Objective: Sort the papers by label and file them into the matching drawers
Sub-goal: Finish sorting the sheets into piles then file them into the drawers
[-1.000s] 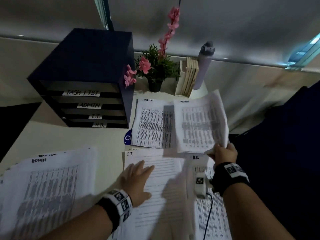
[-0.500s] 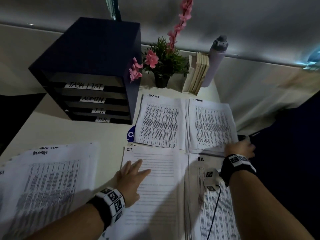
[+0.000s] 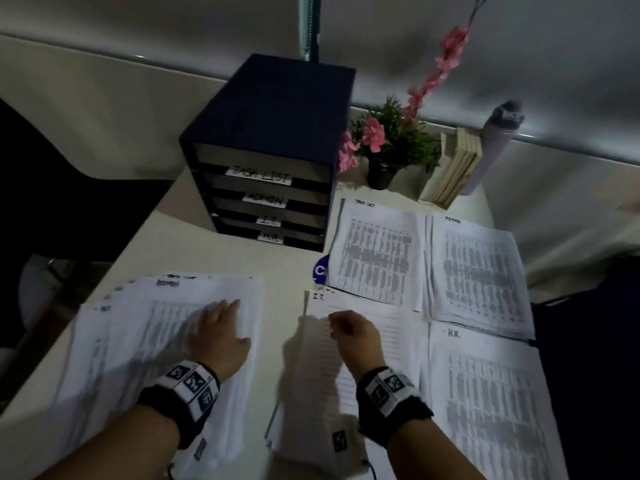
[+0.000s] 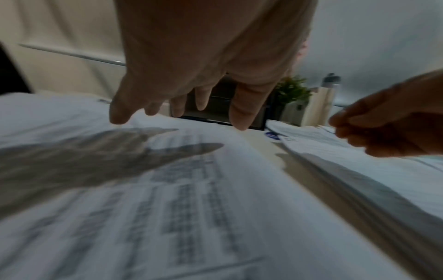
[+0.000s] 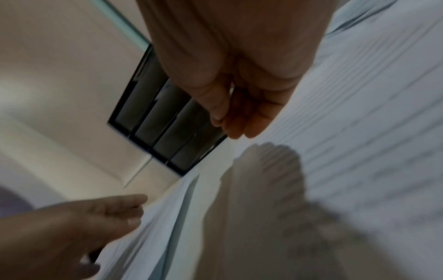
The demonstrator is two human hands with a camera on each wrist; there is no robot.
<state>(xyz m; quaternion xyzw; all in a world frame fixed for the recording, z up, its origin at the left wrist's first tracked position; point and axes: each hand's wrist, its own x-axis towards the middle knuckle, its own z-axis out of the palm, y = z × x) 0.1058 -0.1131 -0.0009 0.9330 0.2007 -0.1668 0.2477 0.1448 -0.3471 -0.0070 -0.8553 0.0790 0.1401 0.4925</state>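
A dark blue drawer unit [image 3: 270, 161] has slots labelled TASK LIST, ADMIN, I.T. and H.R. An unsorted paper stack [image 3: 138, 348] lies at the left, its top sheet marked ADMIN. My left hand [image 3: 228, 317] is over that stack with fingers spread; in the left wrist view the left hand [image 4: 177, 115] hovers just above the stack [image 4: 167, 199]. My right hand [image 3: 337, 327] hangs over the I.T. pile [image 3: 388, 341], fingers loosely curled, holding nothing; the right wrist view shows the same right hand [image 5: 230, 128]. Other sorted piles are TASK LIST [image 3: 377, 251], ADMIN [image 3: 478, 271] and H.R. [image 3: 485, 403].
A potted plant with pink flowers [image 3: 391, 147], a row of books [image 3: 453, 168] and a grey bottle [image 3: 495, 143] stand at the back of the table. A blue round sticker [image 3: 320, 270] shows between the piles. The table edge runs along the left [image 3: 104, 271].
My right hand laid the ADMIN sheet on its pile, let go and moved left over the I.T. pile. My left hand left the I.T. pile for the unsorted stack.
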